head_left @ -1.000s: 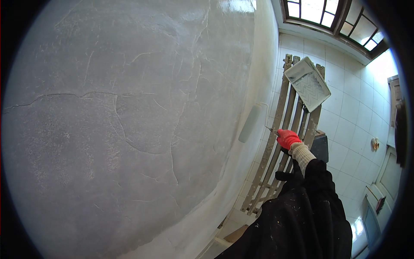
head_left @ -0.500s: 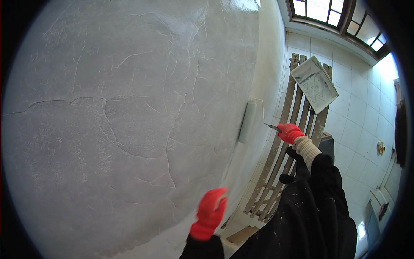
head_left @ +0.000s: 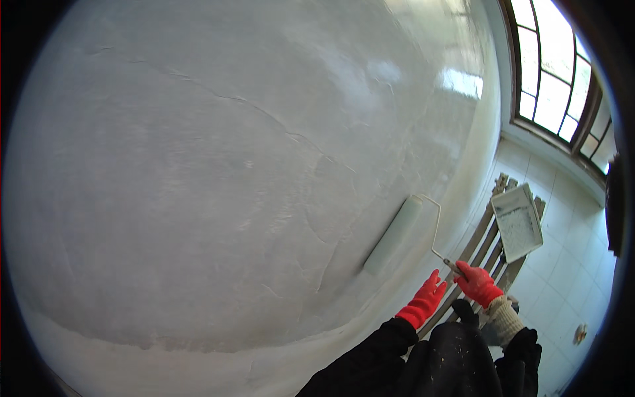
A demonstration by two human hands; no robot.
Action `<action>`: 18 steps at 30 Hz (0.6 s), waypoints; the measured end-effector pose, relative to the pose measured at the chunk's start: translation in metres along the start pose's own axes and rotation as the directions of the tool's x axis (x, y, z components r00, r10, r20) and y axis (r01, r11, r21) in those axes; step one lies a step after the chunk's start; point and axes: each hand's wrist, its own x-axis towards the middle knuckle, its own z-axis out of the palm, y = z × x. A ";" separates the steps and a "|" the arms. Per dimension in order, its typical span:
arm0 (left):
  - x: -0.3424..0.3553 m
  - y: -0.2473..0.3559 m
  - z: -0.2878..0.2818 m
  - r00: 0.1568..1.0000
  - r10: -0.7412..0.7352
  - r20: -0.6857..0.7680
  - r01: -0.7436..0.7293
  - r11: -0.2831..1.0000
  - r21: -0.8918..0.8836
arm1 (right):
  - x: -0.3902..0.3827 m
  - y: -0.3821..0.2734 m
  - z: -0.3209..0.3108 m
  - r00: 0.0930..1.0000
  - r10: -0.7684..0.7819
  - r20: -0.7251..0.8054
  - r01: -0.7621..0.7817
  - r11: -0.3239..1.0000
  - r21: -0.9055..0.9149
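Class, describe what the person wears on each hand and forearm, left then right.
The left hand wears a red glove meeting a black sleeve. The right hand wears a matching glove, then a cream, ribbed knit cuff, then another black sleeve.

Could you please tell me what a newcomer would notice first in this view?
Probably the bright red gloves, at lower right: the right hand grips the handle of a paint roller, while the left hand is open just beside it. Next, the huge grey, cracked wall fills the left and middle. At right, a pale paint tray lies on a slatted bench.
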 end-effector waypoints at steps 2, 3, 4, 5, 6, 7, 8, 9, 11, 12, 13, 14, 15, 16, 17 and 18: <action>-0.002 0.027 -0.001 0.992 0.098 -0.073 -0.112 0.967 -0.230 | -0.005 -0.024 -0.011 0.995 -0.069 -0.069 0.070 0.997 0.016; 0.002 0.035 -0.009 0.980 0.186 -0.065 -0.196 0.953 -0.230 | -0.002 -0.039 -0.014 0.991 -0.091 -0.102 0.093 0.996 0.012; 0.006 0.044 -0.018 0.974 0.208 -0.087 -0.223 0.944 -0.244 | 0.001 -0.054 -0.016 0.988 -0.097 -0.118 0.100 0.995 0.018; 0.002 0.065 -0.023 0.967 0.234 -0.103 -0.252 0.936 -0.246 | 0.000 -0.063 -0.022 0.984 -0.103 -0.144 0.109 0.994 0.032; -0.003 0.087 -0.034 0.965 0.226 -0.134 -0.254 0.934 -0.251 | 0.001 -0.081 -0.031 0.980 -0.127 -0.151 0.136 0.989 0.053; -0.008 0.101 -0.040 0.937 0.272 -0.221 -0.320 0.921 -0.223 | 0.001 -0.099 -0.041 0.976 -0.153 -0.156 0.166 0.984 0.071; -0.012 0.116 -0.048 0.932 0.280 -0.231 -0.344 0.884 -0.317 | 0.000 -0.117 -0.050 0.975 -0.160 -0.151 0.177 0.978 0.111; -0.015 0.130 -0.058 0.928 0.284 -0.240 -0.362 0.837 -0.409 | 0.000 -0.137 -0.057 0.957 -0.222 -0.188 0.246 0.962 0.121; -0.022 0.159 -0.081 0.905 0.347 -0.247 -0.425 0.768 -0.479 | -0.003 -0.177 -0.076 0.940 -0.259 -0.222 0.294 0.946 0.140; -0.026 0.176 -0.092 0.903 0.366 -0.224 -0.427 0.710 -0.559 | -0.001 -0.190 -0.085 0.933 -0.287 -0.217 0.324 0.932 0.163; -0.030 0.194 -0.103 0.882 0.406 -0.240 -0.469 0.693 -0.548 | 0.002 -0.204 -0.094 0.916 -0.322 -0.240 0.360 0.923 0.137; -0.035 0.214 -0.112 0.862 0.431 -0.266 -0.506 0.707 -0.494 | 0.001 -0.220 -0.105 0.880 -0.375 -0.291 0.430 0.890 0.153; -0.043 0.234 -0.124 0.845 0.448 -0.292 -0.535 0.722 -0.439 | 0.003 -0.236 -0.114 0.843 -0.422 -0.334 0.494 0.852 0.172; -0.051 0.255 -0.136 0.827 0.479 -0.294 -0.562 0.707 -0.430 | 0.006 -0.254 -0.127 0.801 -0.460 -0.384 0.548 0.821 0.159; -0.061 0.280 -0.148 0.759 0.550 -0.349 -0.647 0.697 -0.310 | 0.012 -0.272 -0.141 0.783 -0.479 -0.396 0.566 0.813 0.136; -0.069 0.302 -0.161 0.684 0.616 -0.391 -0.714 0.676 -0.185 | 0.020 -0.291 -0.156 0.748 -0.522 -0.410 0.607 0.787 0.107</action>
